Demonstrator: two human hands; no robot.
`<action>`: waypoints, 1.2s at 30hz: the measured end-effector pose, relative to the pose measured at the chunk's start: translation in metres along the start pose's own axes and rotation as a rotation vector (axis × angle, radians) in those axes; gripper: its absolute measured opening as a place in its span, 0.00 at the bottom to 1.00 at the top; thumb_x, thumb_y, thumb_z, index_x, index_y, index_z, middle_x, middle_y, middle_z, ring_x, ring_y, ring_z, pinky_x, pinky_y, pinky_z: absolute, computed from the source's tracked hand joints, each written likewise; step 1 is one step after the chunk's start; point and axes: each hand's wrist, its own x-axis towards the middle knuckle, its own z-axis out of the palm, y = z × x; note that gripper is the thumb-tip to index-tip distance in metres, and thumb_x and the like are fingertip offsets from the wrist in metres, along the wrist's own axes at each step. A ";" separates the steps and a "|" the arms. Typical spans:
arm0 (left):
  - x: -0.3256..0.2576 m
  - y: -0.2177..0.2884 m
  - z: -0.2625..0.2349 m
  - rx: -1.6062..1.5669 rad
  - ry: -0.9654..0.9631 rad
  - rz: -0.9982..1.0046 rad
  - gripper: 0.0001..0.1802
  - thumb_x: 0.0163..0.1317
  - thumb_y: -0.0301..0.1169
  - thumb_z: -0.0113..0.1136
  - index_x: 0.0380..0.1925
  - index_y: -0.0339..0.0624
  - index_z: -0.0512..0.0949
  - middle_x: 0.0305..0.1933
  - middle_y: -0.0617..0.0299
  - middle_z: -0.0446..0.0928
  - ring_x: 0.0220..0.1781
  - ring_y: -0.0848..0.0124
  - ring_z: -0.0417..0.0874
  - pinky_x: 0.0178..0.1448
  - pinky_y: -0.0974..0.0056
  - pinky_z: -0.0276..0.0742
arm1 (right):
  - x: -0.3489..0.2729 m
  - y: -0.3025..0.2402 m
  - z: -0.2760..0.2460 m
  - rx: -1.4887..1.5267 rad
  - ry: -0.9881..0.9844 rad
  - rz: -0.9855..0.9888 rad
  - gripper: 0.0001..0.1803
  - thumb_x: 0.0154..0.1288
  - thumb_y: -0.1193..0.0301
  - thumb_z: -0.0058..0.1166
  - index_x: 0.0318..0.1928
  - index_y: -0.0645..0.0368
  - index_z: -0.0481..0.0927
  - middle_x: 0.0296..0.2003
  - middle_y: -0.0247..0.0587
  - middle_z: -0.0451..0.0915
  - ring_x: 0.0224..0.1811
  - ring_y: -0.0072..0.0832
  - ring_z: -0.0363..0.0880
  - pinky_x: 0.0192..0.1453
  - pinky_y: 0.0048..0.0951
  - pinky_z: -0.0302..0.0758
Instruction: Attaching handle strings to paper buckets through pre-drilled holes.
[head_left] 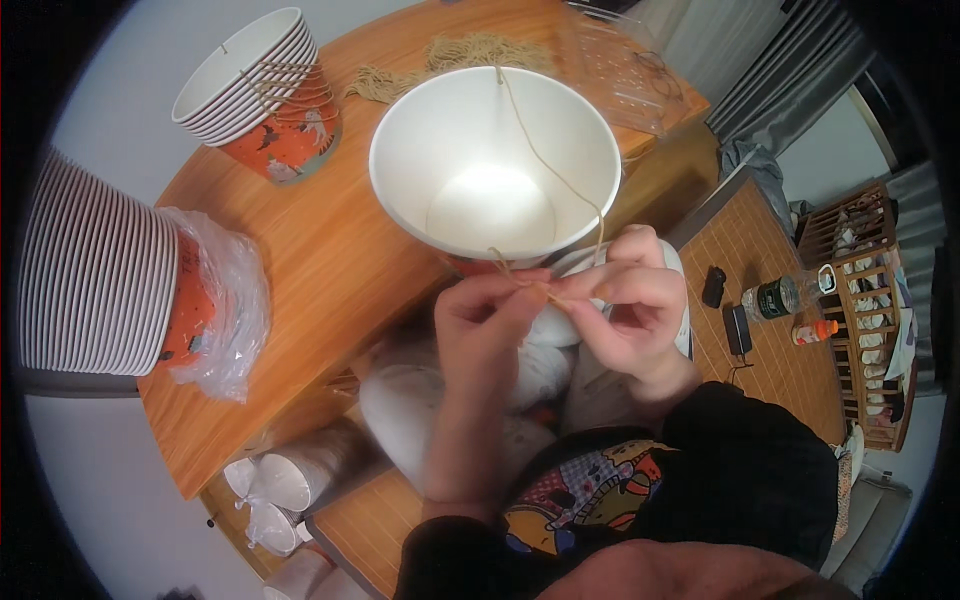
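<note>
Left hand [485, 312] and right hand [632, 305] are pinching the cord [536, 150], each grip clamping on it by the near rim of the paper bucket [465, 160]. Apparently tying a knot; next move probably calling for snugging it without slipping.

Between the fingertips [527, 300] the cord [601, 228] is partly hidden — knotted or not, too small to tell. The bucket [432, 150] hides most of its outside — plastic [240, 335] partly veils the stack [95, 270].
</note>
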 end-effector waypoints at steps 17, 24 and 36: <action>0.011 0.002 -0.016 -0.378 -0.036 0.033 0.09 0.62 0.26 0.58 0.38 0.30 0.79 0.19 0.68 0.72 0.19 0.82 0.66 0.24 0.75 0.59 | 0.011 0.001 -0.001 -0.072 -0.190 -0.067 0.16 0.45 0.72 0.67 0.37 0.50 0.79 0.32 0.27 0.80 0.33 0.29 0.70 0.44 0.32 0.60; 0.006 0.011 -0.007 -0.017 0.075 0.142 0.06 0.61 0.20 0.59 0.38 0.32 0.79 0.34 0.61 0.81 0.32 0.81 0.77 0.38 0.76 0.71 | 0.019 -0.002 0.011 -0.167 -0.156 -0.010 0.11 0.46 0.72 0.66 0.34 0.51 0.81 0.33 0.27 0.81 0.38 0.28 0.74 0.47 0.32 0.61; 0.004 0.024 -0.004 0.203 0.103 0.192 0.03 0.60 0.21 0.59 0.33 0.34 0.79 0.30 0.64 0.79 0.29 0.81 0.75 0.35 0.76 0.70 | 0.014 0.001 0.005 -0.102 -0.215 -0.052 0.08 0.48 0.72 0.63 0.32 0.49 0.82 0.30 0.26 0.80 0.41 0.29 0.75 0.47 0.33 0.62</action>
